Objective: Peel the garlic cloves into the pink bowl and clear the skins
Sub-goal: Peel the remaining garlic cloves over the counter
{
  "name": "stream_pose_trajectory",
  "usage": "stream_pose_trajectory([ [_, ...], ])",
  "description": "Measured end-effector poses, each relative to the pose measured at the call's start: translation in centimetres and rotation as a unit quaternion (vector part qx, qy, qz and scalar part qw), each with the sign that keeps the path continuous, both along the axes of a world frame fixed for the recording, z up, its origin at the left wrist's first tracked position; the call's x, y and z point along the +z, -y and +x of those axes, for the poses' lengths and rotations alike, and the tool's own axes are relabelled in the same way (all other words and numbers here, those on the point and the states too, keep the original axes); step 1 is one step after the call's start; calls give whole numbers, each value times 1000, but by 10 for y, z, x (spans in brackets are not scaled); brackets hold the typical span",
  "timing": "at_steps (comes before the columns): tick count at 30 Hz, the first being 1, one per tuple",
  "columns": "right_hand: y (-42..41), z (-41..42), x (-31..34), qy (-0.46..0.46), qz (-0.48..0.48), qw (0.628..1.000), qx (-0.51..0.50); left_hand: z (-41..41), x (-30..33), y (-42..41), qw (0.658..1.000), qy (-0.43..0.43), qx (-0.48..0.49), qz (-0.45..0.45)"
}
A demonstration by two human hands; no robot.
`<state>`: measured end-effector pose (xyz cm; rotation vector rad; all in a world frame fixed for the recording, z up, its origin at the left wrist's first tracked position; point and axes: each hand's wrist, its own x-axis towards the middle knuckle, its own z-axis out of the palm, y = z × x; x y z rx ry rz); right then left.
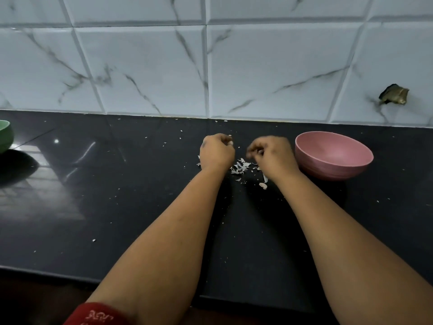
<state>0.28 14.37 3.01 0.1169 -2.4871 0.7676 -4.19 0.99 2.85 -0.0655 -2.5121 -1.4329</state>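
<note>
Black counter (117, 184), skins (240, 167) between curled hands (216, 150)

We see only the backs of the left hand (216, 151) and right hand (271, 152); their curled fingers hide whatever they may hold, and the right one is blurred. The green bowl (5, 136) is cut off by the left edge. The sleeve (98, 315) runs off the bottom. The specks scattered on the surface (117, 207) are too small for us to identify.
</note>
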Motion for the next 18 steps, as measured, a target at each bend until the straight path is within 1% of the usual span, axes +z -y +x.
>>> stream_pose_trajectory([
  [1,2,-1,-3,26,24,999,0,2,1,0,1000,-8,7,1],
  [2,2,-3,-5,20,33,999,-11,2,1,1,1000,-12,8,4],
  [4,1,-3,0,-54,5,998,-43,-1,1,2,1000,-19,8,21],
  [5,0,-4,2,-74,-4,996,-49,-2,1,3,999,-23,13,34],
  [6,-1,-5,2,-53,9,998,-40,-2,2,4,998,-26,20,44],
  [8,0,-4,-4,58,62,996,-13,-1,2,4,998,-25,26,49],
  [9,1,-4,-6,73,66,995,-10,-1,1,3,998,-21,24,46],
  [12,0,-6,-1,-19,34,999,-24,-1,-1,-2,999,-18,14,36],
  [13,1,-7,-1,4,48,999,-22,-2,-1,-2,999,-19,15,35],
  [15,5,-6,-4,112,83,990,-21,-3,-2,-3,999,-19,17,36],
  [16,6,-6,-6,116,79,990,-23,-3,-2,-3,999,-18,17,36],
  [17,6,-6,-6,84,71,994,-27,-2,-3,-4,999,-15,17,36],
  [18,6,-5,-5,30,54,998,-33,-2,-4,-4,999,-14,17,35],
])
